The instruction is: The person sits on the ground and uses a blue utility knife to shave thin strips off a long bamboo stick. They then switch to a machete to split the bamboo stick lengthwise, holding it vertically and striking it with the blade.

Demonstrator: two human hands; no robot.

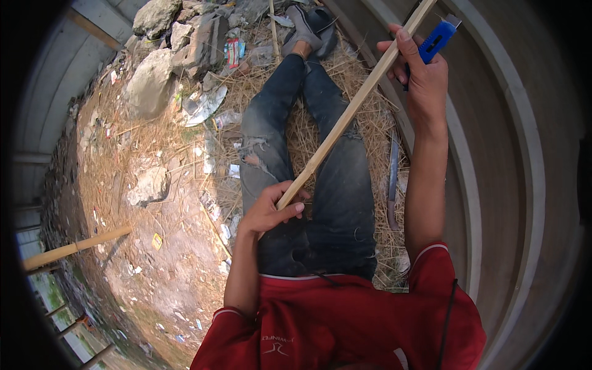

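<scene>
Red-shirted shoulders sit closest; beyond them the left hand [268, 213] grasps the near end of a long pale bamboo strip [351, 111], while the right hand [422, 77] clenches the strip's far part together with a blue utility knife [436, 40]. No shavings show, so trimming looks barely begun.

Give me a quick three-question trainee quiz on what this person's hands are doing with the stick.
1. True or false: the left hand grips the lower end of the wooden stick.
2. Besides the stick, what does the right hand hold? A) blue utility knife B) hammer C) pliers
3. Fill in: a long blade lies on the straw beside the person's ____ leg.

Key: 1 true. 2 A, the blue utility knife. 3 right.
</scene>
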